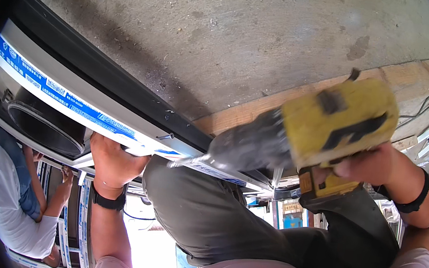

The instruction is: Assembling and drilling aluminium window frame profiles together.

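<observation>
My right hand is wrapped round the grip of a yellow and black cordless drill, which is smeared by motion. Its grey chuck and bit reach left toward a long white frame profile with blue printed film and a black strip. A screw sticks up from the profile, a little above the bit's tip and apart from it. My left hand is closed at the profile's near edge, the fingertips partly hidden. My bent knee in grey trousers is just right of it.
A black round tub lies beyond the frame at the left. Another person in a white shirt works at lower left beside film-covered frames. A wooden board runs along the concrete floor. Cables and white profiles lie at right.
</observation>
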{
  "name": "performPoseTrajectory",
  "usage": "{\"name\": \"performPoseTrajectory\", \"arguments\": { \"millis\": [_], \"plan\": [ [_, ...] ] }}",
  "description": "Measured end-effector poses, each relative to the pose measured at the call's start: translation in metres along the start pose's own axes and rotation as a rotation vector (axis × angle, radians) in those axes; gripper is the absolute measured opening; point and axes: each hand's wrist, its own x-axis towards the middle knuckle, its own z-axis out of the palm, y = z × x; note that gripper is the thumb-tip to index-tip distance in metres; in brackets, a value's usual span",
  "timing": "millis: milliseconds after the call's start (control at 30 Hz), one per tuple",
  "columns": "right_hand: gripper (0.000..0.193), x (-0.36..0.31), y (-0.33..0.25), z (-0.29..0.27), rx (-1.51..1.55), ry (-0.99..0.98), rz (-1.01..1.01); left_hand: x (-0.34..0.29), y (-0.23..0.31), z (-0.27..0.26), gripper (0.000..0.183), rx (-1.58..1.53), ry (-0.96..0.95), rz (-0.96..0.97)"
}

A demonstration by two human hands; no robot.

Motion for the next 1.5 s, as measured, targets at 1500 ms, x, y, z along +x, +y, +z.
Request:
{"name": "performPoseTrajectory", "arguments": {
  "millis": [1500],
  "plan": [
    [0.054,0.01,0.008,-0.01,0.141,0.087,-0.12,0.004,0.004,0.001,0.038,-0.002,-0.008,0.028]
  ]
}}
